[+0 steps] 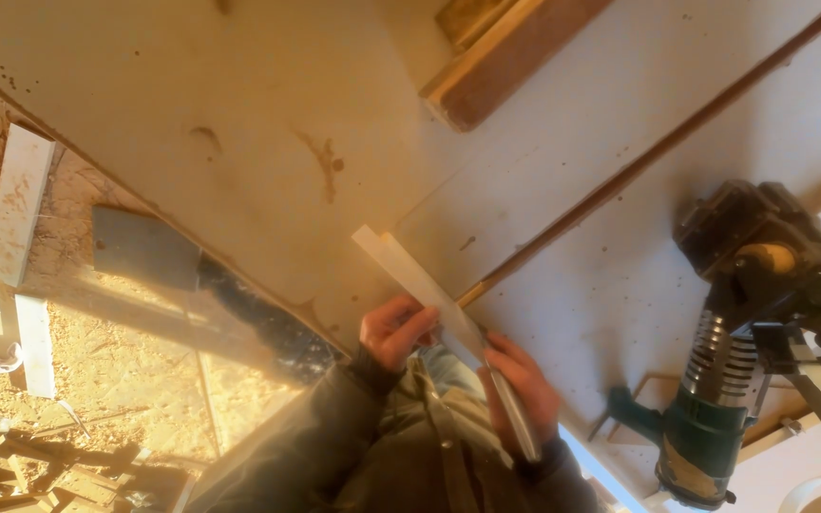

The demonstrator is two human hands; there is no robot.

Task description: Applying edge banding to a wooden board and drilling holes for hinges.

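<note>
A narrow pale wooden strip (410,268) runs diagonally from the middle of the white workbench (239,114) down to my body. My right hand (522,385) is wrapped around its lower part. My left hand (393,330) touches the strip's side with curled fingers, just above the right hand. Both hands sit at the near edge of the bench, and olive jacket sleeves cover my arms.
A green and black power tool (729,380) with a ribbed silver body stands at the right on the bench. A wooden block (496,62) lies at the top. A thin dark groove (658,152) crosses the bench diagonally. Sawdust and white offcuts (16,204) cover the floor at left.
</note>
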